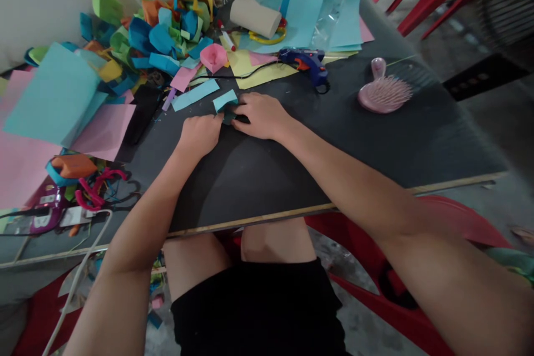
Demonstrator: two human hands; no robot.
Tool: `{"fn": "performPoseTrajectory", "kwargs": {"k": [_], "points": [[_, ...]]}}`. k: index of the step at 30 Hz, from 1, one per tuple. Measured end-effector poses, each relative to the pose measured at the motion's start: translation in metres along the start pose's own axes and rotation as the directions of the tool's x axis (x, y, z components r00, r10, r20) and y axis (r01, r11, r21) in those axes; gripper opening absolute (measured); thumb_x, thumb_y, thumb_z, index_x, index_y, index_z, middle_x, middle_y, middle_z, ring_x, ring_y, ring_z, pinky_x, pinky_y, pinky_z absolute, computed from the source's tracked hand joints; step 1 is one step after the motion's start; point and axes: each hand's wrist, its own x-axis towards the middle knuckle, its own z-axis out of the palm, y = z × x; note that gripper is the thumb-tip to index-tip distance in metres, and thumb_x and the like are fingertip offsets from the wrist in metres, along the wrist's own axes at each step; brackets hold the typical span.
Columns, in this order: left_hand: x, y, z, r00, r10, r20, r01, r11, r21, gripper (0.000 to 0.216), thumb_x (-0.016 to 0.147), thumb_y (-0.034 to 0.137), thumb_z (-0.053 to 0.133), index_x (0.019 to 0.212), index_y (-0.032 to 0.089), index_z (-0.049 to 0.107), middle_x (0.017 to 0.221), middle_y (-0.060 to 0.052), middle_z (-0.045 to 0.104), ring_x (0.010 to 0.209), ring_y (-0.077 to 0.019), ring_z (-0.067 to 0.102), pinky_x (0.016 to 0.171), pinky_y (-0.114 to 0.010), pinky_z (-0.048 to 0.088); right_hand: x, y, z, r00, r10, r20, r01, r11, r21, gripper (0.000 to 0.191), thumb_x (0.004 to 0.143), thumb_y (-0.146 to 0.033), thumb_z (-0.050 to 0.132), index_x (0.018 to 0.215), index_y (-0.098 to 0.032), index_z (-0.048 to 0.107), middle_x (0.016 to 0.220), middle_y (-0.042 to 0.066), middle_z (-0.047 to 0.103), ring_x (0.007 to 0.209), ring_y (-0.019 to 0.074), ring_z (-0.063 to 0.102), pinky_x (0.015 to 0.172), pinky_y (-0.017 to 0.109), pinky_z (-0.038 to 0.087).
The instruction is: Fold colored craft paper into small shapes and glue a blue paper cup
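Between my hands, on the dark tabletop, is a small light-blue paper piece (226,99), bent so that part of it stands up. My left hand (202,136) is closed, its fingertips pressed at the paper's lower left edge. From the right, my right hand (263,115) reaches in with curled fingers and grips the paper's right side. The fingertips partly cover the lower part of the piece. Just beyond my left hand lies a flat light-blue paper strip (195,94). A pink folded paper piece (213,58) sits farther back.
A heap of coloured folded paper (154,36) fills the back left, near blue sheets (52,94). A blue glue gun (306,61) with a cord and a cardboard roll (255,15) lie behind my hands. Right is a pink hairbrush (384,93); left are pink-handled scissors (94,192).
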Motion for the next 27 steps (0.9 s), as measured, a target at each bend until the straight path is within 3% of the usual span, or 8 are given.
{"fn": "performPoseTrajectory", "kwargs": {"k": [6,14,18,20,27], "points": [[-0.001,0.000,0.001,0.999,0.027,-0.017,-0.027,1.000,0.014,0.038,0.097,0.020,0.035,0.122,0.015,0.064,0.095,-0.016,0.072,0.087,-0.0290,0.071,0.073,-0.037,0.051,0.001,-0.001,0.000,1.000,-0.011,0.015,0.011,1.000,-0.023,0.036,0.094,-0.036,0.046,0.112,-0.022,0.073,0.115,0.013,0.064,0.105,0.0290,0.053,0.076,0.037,0.037],[-0.001,0.014,0.006,0.996,-0.023,-0.086,0.025,1.000,0.018,0.038,0.096,0.016,0.033,0.110,0.009,0.066,0.090,-0.020,0.072,0.082,-0.0291,0.071,0.068,-0.034,0.046,0.002,-0.004,-0.005,0.998,0.010,0.061,-0.007,0.999,-0.051,0.037,0.092,-0.038,0.048,0.116,-0.022,0.072,0.119,0.013,0.064,0.108,0.0300,0.052,0.078,0.038,0.039],[0.001,0.023,0.006,0.992,-0.051,-0.117,0.055,0.998,0.031,0.042,0.096,0.011,0.029,0.119,0.005,0.063,0.090,-0.021,0.073,0.082,-0.0256,0.071,0.065,-0.031,0.044,0.003,-0.003,-0.004,0.998,0.011,0.063,-0.010,1.000,-0.023,0.038,0.093,-0.038,0.048,0.121,-0.024,0.070,0.125,0.011,0.063,0.111,0.0303,0.052,0.082,0.039,0.040],[0.002,0.025,0.005,0.992,-0.077,-0.103,0.080,0.996,0.029,0.043,0.095,0.010,0.029,0.122,0.005,0.062,0.088,-0.020,0.073,0.081,-0.0244,0.071,0.065,-0.030,0.044,0.003,-0.002,-0.003,0.998,0.005,0.055,-0.004,1.000,-0.012,0.039,0.093,-0.039,0.048,0.122,-0.024,0.069,0.126,0.011,0.062,0.112,0.0303,0.051,0.083,0.039,0.040],[0.008,0.022,-0.003,0.995,-0.101,0.016,0.102,0.993,-0.061,0.029,0.093,0.017,0.043,0.100,0.010,0.071,0.088,-0.017,0.072,0.088,-0.0254,0.069,0.075,-0.032,0.046,-0.004,0.007,-0.003,0.999,0.046,-0.004,-0.046,0.999,0.018,0.037,0.088,-0.028,0.046,0.113,-0.018,0.070,0.101,0.011,0.067,0.094,0.0265,0.056,0.070,0.035,0.036]]}}
